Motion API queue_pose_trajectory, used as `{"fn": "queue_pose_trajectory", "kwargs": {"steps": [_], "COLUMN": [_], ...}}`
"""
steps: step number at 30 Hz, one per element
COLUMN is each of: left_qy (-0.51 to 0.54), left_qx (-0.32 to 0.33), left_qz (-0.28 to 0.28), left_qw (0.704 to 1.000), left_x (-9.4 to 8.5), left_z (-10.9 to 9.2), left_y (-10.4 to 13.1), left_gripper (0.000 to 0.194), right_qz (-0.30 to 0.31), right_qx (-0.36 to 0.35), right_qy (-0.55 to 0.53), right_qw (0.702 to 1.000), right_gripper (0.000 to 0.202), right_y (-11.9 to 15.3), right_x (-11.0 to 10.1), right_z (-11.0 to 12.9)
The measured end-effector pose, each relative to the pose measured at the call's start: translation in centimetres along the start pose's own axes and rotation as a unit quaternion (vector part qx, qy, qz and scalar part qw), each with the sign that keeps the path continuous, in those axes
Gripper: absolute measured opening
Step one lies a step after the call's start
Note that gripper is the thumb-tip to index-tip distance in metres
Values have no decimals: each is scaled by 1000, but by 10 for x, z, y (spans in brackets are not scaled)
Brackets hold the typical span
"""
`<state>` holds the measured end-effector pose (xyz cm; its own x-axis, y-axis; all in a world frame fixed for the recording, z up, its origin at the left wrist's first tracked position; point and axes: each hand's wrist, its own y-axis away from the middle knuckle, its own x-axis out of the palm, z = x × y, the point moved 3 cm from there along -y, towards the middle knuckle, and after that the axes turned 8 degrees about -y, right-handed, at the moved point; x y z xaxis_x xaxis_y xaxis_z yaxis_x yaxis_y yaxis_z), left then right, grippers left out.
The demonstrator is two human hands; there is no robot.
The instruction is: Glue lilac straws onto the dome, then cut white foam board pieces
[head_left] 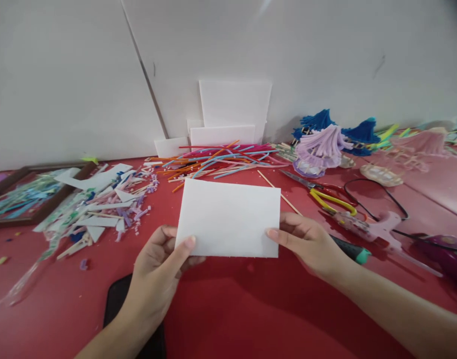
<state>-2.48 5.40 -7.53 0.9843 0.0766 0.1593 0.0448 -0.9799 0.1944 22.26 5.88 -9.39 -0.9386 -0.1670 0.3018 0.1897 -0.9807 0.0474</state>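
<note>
A blank white rectangular sheet of board (pixel 228 217) is held up over the red table, its face towards me. My left hand (pixel 163 259) is closed on its lower left corner, thumb in front and fingers behind. On the right edge my right hand (pixel 307 244) pinches it the same way, the thumb on the front face. Behind the board lies a heap of coloured pipe cleaners (pixel 221 157). A black phone (pixel 118 294) lies partly under my left forearm. Near my right hand are a green-tipped dark handle (pixel 350 249) and a thin wooden stick (pixel 279 192).
More white boards (pixel 234 104) lean on the wall. Left are scraps (pixel 112 204) and a brown frame (pixel 37 214). Right are scissors (pixel 301 180), yellow-handled pliers (pixel 335 204), a pink glue gun (pixel 385 232) with its cord, and pipe-cleaner models (pixel 322 142).
</note>
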Motion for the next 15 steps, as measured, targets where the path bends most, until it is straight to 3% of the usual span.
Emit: {"fn": "queue_pose_trajectory", "kwargs": {"steps": [7,12,15], "left_qy": [-16,32,-1], "left_qx": [-7,-16,-10], "left_qz": [22,-26,-43], "left_qw": [1000,999,999], "left_x": [4,3,1], "left_z": [0,-5,-6], "left_y": [1,0,-1], "left_gripper": [47,55,55], "right_qz": [-7,4,17], "right_qx": [-22,-4,21], "right_qy": [15,9,16], "right_qw": [1000,1000,1000], "right_gripper": [25,25,32], "right_y": [0,0,1], "right_x": [-3,1,4], "right_z": [0,-1,1]}}
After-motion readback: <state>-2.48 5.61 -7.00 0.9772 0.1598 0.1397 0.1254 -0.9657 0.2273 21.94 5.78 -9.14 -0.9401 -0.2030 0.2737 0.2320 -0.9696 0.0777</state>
